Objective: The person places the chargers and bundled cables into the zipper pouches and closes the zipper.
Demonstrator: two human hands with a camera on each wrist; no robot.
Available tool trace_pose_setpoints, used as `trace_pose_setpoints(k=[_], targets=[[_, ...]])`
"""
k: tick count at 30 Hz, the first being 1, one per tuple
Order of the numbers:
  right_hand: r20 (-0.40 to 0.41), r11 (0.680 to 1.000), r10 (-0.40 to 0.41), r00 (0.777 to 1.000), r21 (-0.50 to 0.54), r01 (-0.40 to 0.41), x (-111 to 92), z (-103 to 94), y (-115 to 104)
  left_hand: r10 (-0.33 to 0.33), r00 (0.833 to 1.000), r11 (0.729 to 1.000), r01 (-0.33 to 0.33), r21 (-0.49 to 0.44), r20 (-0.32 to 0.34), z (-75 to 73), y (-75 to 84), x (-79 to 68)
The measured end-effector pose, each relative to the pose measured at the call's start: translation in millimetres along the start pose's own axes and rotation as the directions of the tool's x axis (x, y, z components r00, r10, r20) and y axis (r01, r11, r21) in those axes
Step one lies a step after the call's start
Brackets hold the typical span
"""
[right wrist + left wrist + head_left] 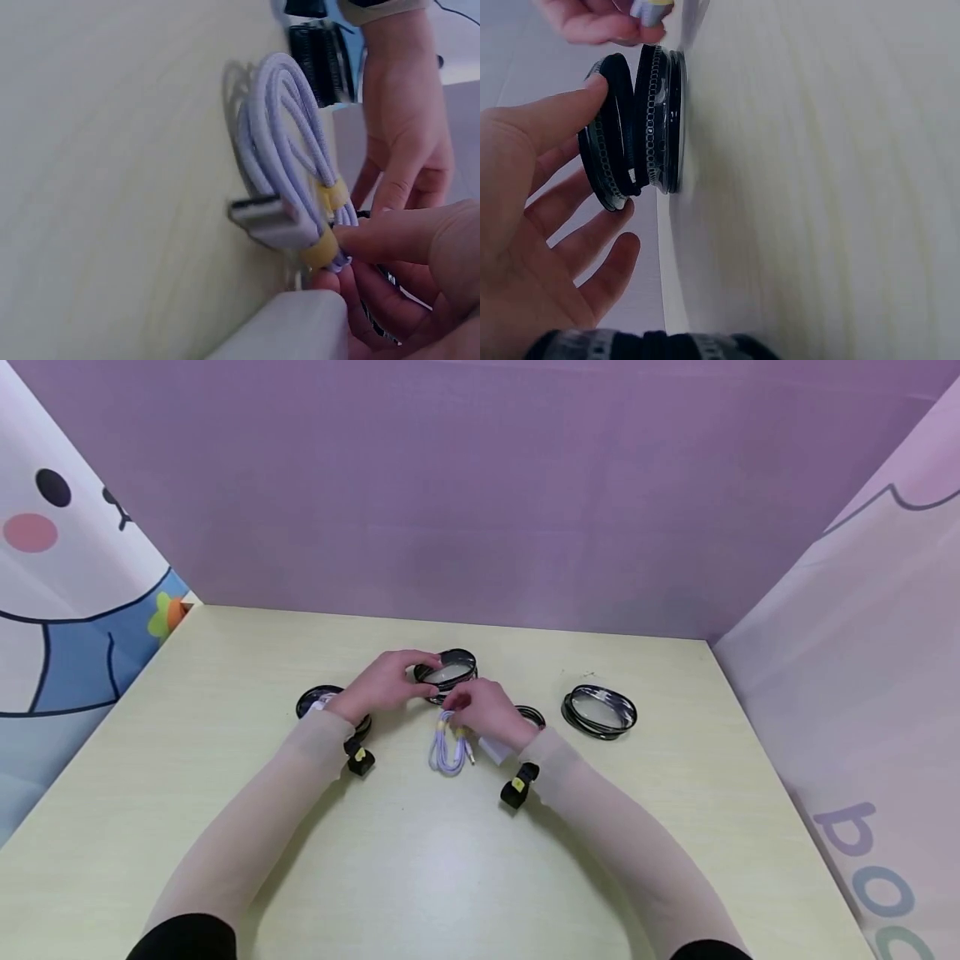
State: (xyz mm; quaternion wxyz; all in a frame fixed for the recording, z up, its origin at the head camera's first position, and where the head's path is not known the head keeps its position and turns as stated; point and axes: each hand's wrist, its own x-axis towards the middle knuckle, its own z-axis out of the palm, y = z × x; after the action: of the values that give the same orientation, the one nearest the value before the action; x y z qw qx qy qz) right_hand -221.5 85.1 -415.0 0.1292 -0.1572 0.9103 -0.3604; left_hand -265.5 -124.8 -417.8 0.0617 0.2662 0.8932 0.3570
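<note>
My left hand (388, 682) grips a round clear case (651, 124) with black zipper rims, its two halves spread apart. The thumb presses on the rim of one half, and fingers reach round the edge from below; the other half rests on the table. Just to the right, my right hand (491, 714) pinches a coiled lavender cable (262, 124) near its yellow straps. The cable's loop (447, 753) hangs toward me, and a metal USB plug (259, 210) shows beside the strap. A white block (289, 330) lies close under the right hand.
Another black-rimmed round case (309, 698) sits partly behind my left wrist. One more black ring-shaped item (531, 715) shows behind my right wrist. Farther right on the table (420, 877) lies a black-rimmed case (600, 731). A purple partition (480, 510) rises behind the table.
</note>
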Motion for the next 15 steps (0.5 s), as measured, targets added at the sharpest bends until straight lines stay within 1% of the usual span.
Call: trace_pose_setpoints(k=[4, 6, 8, 9, 11, 14, 15], targets=[[-0.065, 0.995, 0.022, 0.998, 0.097, -0.015, -4, -3.7, 5, -0.024, 1.0, 0.999, 0.024, -0.026, 0.006, -1.2, -0.2, -2.0], [-0.098, 0.987, 0.039, 0.994, 0.156, -0.023, -6, -6.3, 8, -0.03, 1.0, 0.999, 0.03, -0.036, 0.006, -1.8, 0.2, -2.8], [-0.128, 0.973, 0.072, 0.989, 0.228, -0.041, -6, -9.0, 12, -0.029, 1.0, 0.999, 0.03, -0.043, 0.006, -2.1, 0.1, -3.6], [-0.14, 0.96, 0.093, 0.986, 0.274, -0.052, -6, -10.6, 14, -0.03, 1.0, 0.998, 0.03, -0.046, 0.009, -2.0, 0.0, -3.9], [-0.156, 0.923, 0.147, 0.977, 0.376, -0.079, -5, -13.1, 18, -0.031, 0.999, 0.998, 0.032, -0.055, 0.015, -1.6, -0.5, -3.8], [-0.172, 0.864, 0.217, 0.961, 0.492, -0.107, -3, -16.2, 25, -0.028, 0.999, 0.997, 0.03, -0.073, 0.031, -0.1, -1.8, -3.7], [-0.178, 0.85, 0.234, 0.956, 0.515, -0.112, -2, -17.2, 27, -0.027, 0.999, 0.997, 0.03, -0.077, 0.035, 0.5, -2.0, -3.6]])
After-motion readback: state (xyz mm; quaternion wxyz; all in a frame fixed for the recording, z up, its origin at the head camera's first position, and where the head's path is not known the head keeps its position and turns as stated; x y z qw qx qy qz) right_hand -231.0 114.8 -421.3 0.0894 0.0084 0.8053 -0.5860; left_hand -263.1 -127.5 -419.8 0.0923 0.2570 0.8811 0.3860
